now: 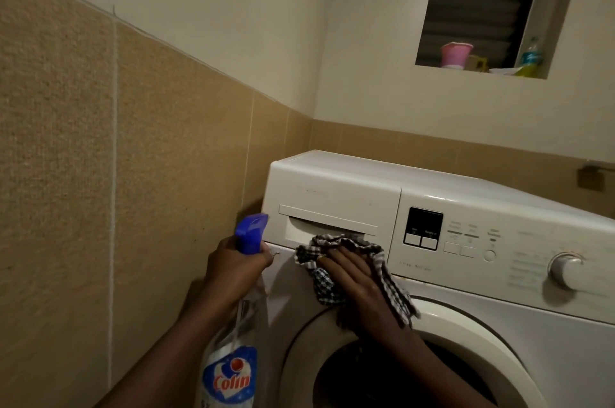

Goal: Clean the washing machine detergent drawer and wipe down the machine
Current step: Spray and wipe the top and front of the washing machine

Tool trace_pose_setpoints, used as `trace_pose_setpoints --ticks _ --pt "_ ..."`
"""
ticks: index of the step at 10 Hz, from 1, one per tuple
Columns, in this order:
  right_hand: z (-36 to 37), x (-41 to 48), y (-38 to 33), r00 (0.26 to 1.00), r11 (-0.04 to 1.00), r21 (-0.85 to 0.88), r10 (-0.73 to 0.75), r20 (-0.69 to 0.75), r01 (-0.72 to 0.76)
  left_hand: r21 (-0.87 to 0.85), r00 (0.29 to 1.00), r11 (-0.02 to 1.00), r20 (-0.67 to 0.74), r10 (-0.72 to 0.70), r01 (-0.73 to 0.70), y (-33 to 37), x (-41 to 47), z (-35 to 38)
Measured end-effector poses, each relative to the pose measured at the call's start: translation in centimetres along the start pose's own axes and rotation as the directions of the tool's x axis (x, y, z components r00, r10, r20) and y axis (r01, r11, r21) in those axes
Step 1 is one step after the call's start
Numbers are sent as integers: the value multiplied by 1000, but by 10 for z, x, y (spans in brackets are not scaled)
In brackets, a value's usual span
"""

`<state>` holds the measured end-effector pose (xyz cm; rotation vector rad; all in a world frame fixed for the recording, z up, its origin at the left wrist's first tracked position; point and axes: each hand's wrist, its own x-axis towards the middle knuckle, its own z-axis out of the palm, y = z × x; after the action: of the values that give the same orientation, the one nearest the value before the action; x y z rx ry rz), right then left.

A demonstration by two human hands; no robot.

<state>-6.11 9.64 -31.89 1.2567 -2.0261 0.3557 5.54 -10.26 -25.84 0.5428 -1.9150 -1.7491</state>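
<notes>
A white front-loading washing machine (466,204) fills the lower right. Its detergent drawer (332,204) sits closed at the top left of the front panel. My right hand (356,281) lies flat on a black-and-white checked cloth (336,251), pressing it against the panel just under the drawer's handle recess. My left hand (233,271) grips the neck of a clear spray bottle (233,371) with a blue trigger head (251,232), held upright beside the machine's left edge.
A tan tiled wall (116,174) stands close on the left. The display (423,228), buttons and a round dial (565,271) are right of the drawer; the door ring (466,321) is below. A high window ledge holds a pink cup (455,54) and a bottle (529,56).
</notes>
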Motion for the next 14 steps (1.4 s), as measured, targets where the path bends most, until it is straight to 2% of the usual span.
trace_pose_setpoints --ticks 1,2,3,4,5,6,7,9,11,12,13,14 --pt "-19 -13 10 997 998 -18 66 -33 -67 -16 999 1000 41 7 -6 -1 0 2" --pt "-24 -38 11 997 997 -39 73 21 -72 -44 997 999 81 10 -6 -5 1 5" --pt "-23 -47 17 995 993 -75 94 -30 -96 -49 995 998 83 49 -45 -8 -1 8" --pt "-34 -24 22 965 973 21 231 -126 -230 -39 993 998 109 51 -47 -8 -3 12" --pt "-50 18 24 955 977 -16 203 -215 -212 -42 982 999 186 35 -28 -9 -4 16" --pt "-67 60 26 935 965 -113 194 -298 -236 -25 982 999 187 25 -20 -11 -5 15" --pt "-62 64 19 921 938 -131 275 -276 -320 -25 975 1000 223 -9 15 -13 -3 12" --pt "-28 36 7 969 983 -91 140 -204 -161 -54 978 998 205 44 -33 -7 -13 13" --pt "-20 104 6 946 985 -110 90 -312 -130 -61 978 997 198 62 -50 -7 -16 13" --pt "-3 105 -3 957 995 -87 28 -288 -55 -72 979 996 193 70 -57 -5 -14 11" --pt "8 76 -10 979 996 -82 -56 -198 40 -58 979 993 170 108 -100 -2 -16 11" --pt "-5 53 -11 976 990 -143 -44 -214 13 -38 976 992 176 129 -124 -4 -20 13"
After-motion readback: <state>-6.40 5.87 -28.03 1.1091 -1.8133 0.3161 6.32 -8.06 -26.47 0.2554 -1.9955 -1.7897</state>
